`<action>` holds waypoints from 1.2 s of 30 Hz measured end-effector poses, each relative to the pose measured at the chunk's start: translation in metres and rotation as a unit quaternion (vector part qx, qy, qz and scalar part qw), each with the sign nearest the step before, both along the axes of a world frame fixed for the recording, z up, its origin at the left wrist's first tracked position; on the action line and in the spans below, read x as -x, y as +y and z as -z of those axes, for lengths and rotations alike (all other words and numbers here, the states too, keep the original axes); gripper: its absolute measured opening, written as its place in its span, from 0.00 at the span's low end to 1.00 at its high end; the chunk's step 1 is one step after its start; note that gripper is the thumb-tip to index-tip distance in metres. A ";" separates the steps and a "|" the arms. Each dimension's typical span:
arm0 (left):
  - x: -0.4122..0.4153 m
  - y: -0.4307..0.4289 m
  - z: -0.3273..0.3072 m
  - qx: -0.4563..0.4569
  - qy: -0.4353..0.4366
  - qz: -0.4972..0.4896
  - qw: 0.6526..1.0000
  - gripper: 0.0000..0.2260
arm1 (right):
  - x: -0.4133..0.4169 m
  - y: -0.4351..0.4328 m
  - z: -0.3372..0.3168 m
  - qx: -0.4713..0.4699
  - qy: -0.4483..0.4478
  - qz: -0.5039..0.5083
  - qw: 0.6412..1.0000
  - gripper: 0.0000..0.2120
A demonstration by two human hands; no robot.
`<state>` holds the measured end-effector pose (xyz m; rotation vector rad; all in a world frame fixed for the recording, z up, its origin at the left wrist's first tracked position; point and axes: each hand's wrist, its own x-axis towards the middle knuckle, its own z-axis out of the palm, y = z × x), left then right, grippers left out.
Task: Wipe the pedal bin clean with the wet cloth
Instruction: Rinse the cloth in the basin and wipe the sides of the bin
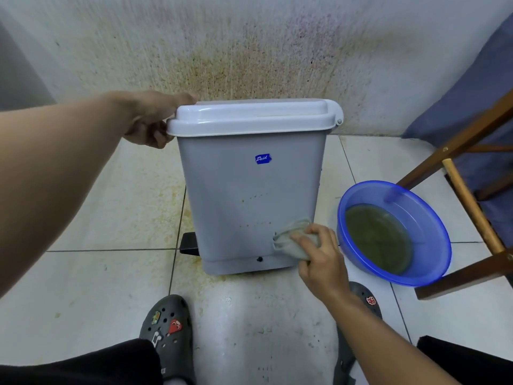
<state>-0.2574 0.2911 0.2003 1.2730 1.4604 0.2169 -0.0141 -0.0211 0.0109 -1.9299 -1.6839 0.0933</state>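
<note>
Head view: the grey pedal bin (244, 195) stands on the tiled floor (111, 207) close to a stained wall (249, 51), with its black pedal (188, 244) sticking out at the lower left. The left hand (151, 120) steadies it at the top. Its fingers (159, 136) are curled under the left edge of the white lid (252, 115), which is closed.

The right hand (322, 257) has its fingers (306, 237) closed round the bunched wet cloth (290, 241), pressing it against the lower right corner of the near face. Just to the right, a blue basin (435, 245) holds murky greenish water.

The job looks partly done. Small brown specks dot the middle of the near face below the blue sticker (263, 158). The other sides cannot be seen, so their state cannot be told.
</note>
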 end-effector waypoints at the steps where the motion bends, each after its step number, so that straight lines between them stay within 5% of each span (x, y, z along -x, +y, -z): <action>1: 0.000 0.000 0.000 0.000 0.001 0.004 1.000 0.16 | 0.002 0.016 -0.018 -0.048 -0.005 0.000 0.999 0.26; 5: 0.001 -0.002 -0.002 -0.002 0.006 0.010 1.000 0.15 | 0.009 0.082 -0.086 -0.143 -0.050 -0.007 0.988 0.27; 10: 0.002 -0.005 -0.003 -0.011 0.012 0.016 1.000 0.16 | 0.021 0.117 -0.108 -0.102 -0.117 -0.013 0.988 0.29; 25: 0.000 -0.003 -0.002 -0.023 0.024 0.014 0.999 0.16 | 0.045 0.021 0.014 0.087 -0.093 -0.076 0.989 0.36; 36: 0.001 -0.004 -0.004 -0.027 0.028 0.012 0.999 0.17 | 0.052 0.120 -0.103 -0.089 -0.078 -0.049 0.992 0.27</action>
